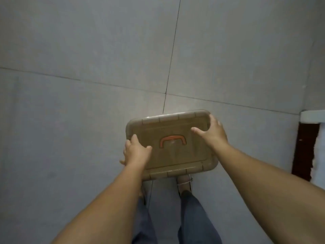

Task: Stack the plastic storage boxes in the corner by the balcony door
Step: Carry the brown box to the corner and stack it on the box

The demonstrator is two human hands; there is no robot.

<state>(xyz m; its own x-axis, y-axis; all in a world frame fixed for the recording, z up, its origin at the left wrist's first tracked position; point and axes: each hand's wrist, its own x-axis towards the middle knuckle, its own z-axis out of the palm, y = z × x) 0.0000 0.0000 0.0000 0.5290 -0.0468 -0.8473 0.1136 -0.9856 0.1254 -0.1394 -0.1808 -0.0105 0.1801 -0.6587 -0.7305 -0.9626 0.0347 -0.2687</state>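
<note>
I am looking straight down from the head camera at a pale grey tiled floor (88,50) crossed by thin dark grout lines. Just below centre, a translucent brownish rectangular plastic storage box (173,145) is held above the floor, its lid facing me with rounded corners and a ribbed rim. An orange arched plastic handle (172,140) lies flat at the middle of the lid.

My left hand (136,151) grips the box at its 9 o'clock edge, thumb lying on the lid and fingers wrapped down over the side. My right hand (212,132) holds the 2 o'clock corner, thumb spread across the lid and fingers curled over the rim. Both hands are partly open, clamped around the box between them.

At 6 o'clock, beneath the box, I see 2 legs in blue-grey trousers (195,219) and a light shoe (184,184). At 3 o'clock, a dark red-brown strip (303,148) stands beside something white; I cannot tell what it is.
</note>
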